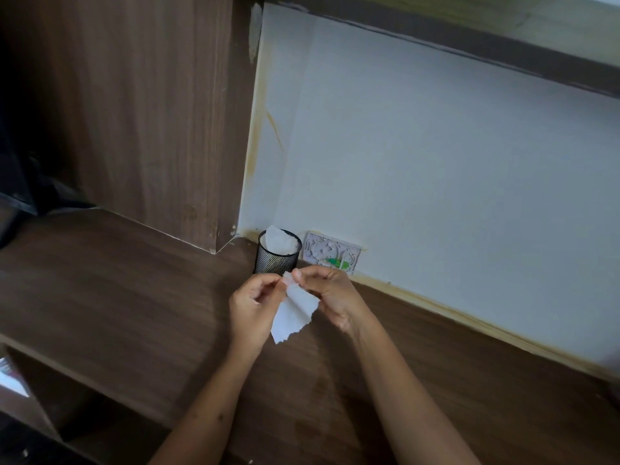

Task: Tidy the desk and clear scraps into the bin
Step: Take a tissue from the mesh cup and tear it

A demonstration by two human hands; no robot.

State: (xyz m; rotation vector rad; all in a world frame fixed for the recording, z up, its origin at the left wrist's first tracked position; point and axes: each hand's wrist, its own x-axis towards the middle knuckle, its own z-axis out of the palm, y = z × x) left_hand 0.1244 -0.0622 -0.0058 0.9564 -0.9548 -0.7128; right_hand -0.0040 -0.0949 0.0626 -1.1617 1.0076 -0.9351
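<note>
Above the dark wooden surface (134, 297), both hands pinch the top edge of a torn white paper scrap (293, 313): left hand (253, 305) and right hand (327, 293) close together. Just behind them, a black mesh bin (276, 260) holding crumpled paper stands against the wall corner, beside a socket plate (332, 251). Bare wood spreads to either side.

Bin (276, 260) at desk (134, 297) rear, paper (280, 243) inside; scrap (293, 312) between hands before bin.

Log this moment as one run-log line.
left hand: pinches paper scrap | right hand: pinches same scrap | mesh bin: holds paper, behind hands | scrap: not yet binned
</note>
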